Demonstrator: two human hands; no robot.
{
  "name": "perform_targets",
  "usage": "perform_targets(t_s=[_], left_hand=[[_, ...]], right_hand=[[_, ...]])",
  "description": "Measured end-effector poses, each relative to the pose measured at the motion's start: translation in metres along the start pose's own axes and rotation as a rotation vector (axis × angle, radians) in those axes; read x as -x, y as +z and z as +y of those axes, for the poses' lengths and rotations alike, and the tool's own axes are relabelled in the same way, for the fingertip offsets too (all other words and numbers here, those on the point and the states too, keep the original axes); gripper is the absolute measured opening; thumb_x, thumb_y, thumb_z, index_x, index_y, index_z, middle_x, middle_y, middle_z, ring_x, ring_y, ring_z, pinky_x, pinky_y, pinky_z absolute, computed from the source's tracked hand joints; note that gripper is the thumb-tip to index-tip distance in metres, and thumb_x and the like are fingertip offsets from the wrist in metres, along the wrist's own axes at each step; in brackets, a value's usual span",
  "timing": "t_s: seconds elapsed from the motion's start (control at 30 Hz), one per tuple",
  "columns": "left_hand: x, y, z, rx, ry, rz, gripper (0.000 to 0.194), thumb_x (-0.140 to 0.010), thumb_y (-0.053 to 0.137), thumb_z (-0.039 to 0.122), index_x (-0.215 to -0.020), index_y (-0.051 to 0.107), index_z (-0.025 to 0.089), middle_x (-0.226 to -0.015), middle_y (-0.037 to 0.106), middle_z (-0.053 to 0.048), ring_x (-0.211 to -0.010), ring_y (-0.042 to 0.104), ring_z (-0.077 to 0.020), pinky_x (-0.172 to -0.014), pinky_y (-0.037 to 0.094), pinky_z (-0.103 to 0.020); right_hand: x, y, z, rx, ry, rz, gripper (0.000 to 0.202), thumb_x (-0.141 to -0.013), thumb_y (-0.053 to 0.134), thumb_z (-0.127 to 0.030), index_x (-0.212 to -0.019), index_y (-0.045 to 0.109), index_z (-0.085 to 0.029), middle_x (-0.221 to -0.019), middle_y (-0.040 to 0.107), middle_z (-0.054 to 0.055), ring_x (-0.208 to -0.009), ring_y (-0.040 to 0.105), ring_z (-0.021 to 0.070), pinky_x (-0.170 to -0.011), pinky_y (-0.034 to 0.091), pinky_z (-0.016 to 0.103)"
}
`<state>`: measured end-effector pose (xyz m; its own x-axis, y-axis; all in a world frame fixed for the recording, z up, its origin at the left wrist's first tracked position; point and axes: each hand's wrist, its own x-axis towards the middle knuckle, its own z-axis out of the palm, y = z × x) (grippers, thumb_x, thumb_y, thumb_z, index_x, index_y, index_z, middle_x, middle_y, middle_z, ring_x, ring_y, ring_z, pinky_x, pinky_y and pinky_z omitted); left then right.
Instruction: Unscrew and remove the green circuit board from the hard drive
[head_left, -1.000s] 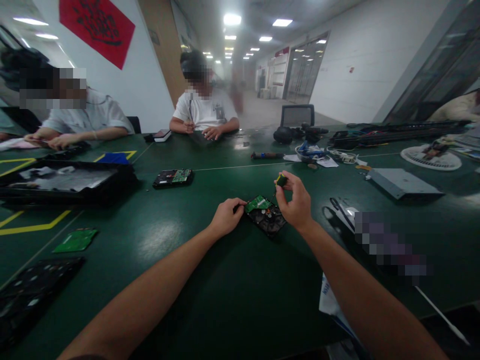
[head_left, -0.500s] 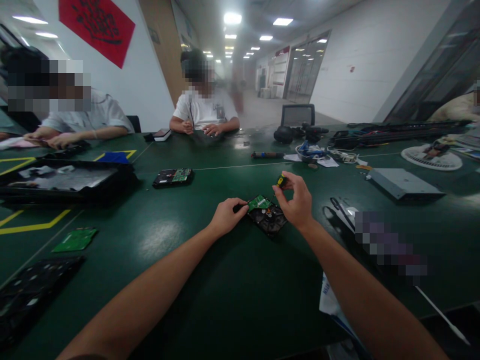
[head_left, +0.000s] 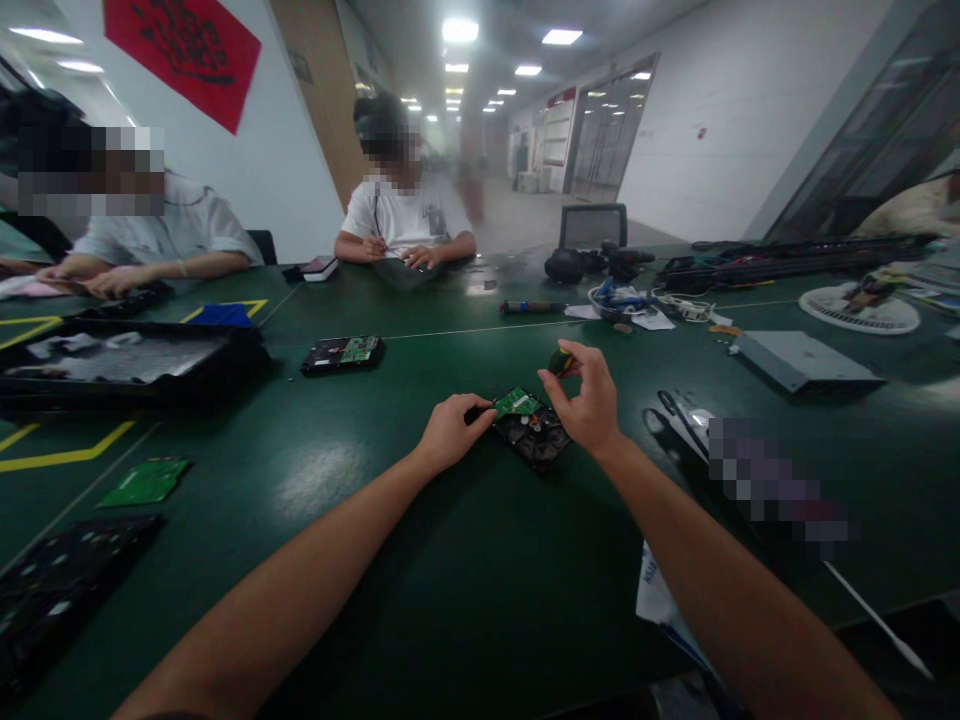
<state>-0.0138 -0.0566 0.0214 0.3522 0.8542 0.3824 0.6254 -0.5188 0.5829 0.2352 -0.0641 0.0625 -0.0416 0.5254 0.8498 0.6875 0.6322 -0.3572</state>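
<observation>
A hard drive (head_left: 541, 442) lies on the green table with its underside up, and a green circuit board (head_left: 517, 402) covers its far part. At its left edge my left hand (head_left: 455, 432) grips the drive between thumb and fingers. My right hand (head_left: 589, 392) is closed around the green-and-yellow handle of a screwdriver (head_left: 559, 361), held upright over the drive's right side. The screwdriver's tip is too small and hidden to make out. A second hard drive (head_left: 343, 354) rests farther off to the left.
On the left are a black tray (head_left: 142, 360), a loose green board (head_left: 145, 482) and a black perforated part (head_left: 71, 590). A grey metal box (head_left: 806, 360) sits at the right, with cables (head_left: 619, 303) behind. Across the table, a person in white (head_left: 405, 225) works.
The view has shifted slightly. The screwdriver handle has turned and tilts a little differently in my right hand. My left hand keeps its hold on the drive.
</observation>
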Motion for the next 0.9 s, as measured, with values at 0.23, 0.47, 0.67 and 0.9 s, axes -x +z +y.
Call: perform_targets(t_s=[0.23, 0.47, 0.67, 0.9], left_hand=[[-0.002, 0.005, -0.008, 0.040, 0.028, -0.022, 0.025, -0.096, 0.062, 0.030, -0.119, 0.071, 0.025, -0.114, 0.074, -0.003, -0.104, 0.067, -0.0222, -0.091, 0.054, -0.039], [-0.002, 0.003, -0.005, 0.021, 0.111, -0.056, 0.027, -0.099, 0.055, 0.027, -0.120, 0.073, 0.026, -0.117, 0.074, -0.004, -0.112, 0.066, -0.0229, -0.101, 0.052, -0.042], [0.000, 0.000, 0.001, -0.005, 0.140, -0.065, 0.033, -0.098, 0.061, 0.042, -0.124, 0.071, 0.024, -0.120, 0.074, -0.007, -0.115, 0.065, -0.0251, -0.103, 0.051, -0.044], [0.001, -0.002, 0.005, -0.014, 0.146, -0.076, 0.056, -0.083, 0.077, 0.056, -0.127, 0.069, 0.023, -0.122, 0.073, -0.008, -0.117, 0.063, -0.0272, -0.104, 0.051, -0.045]], right_hand=[[0.002, -0.001, 0.000, -0.067, 0.020, -0.027, 0.050, -0.096, 0.057, -0.025, -0.144, 0.044, -0.025, -0.128, 0.063, 0.012, -0.100, 0.071, 0.0239, -0.089, 0.063, 0.045], [-0.001, -0.004, -0.003, -0.026, 0.014, -0.019, 0.052, -0.094, 0.063, -0.028, -0.143, 0.047, -0.029, -0.123, 0.062, 0.011, -0.098, 0.068, 0.0251, -0.084, 0.065, 0.045], [0.000, -0.004, -0.003, -0.050, 0.036, -0.061, 0.052, -0.095, 0.061, -0.028, -0.145, 0.046, -0.028, -0.128, 0.062, 0.012, -0.103, 0.069, 0.0263, -0.091, 0.064, 0.048], [0.003, -0.001, 0.005, -0.149, 0.125, -0.085, 0.055, -0.097, 0.060, -0.033, -0.149, 0.042, -0.027, -0.134, 0.062, 0.014, -0.106, 0.072, 0.0268, -0.090, 0.065, 0.046]])
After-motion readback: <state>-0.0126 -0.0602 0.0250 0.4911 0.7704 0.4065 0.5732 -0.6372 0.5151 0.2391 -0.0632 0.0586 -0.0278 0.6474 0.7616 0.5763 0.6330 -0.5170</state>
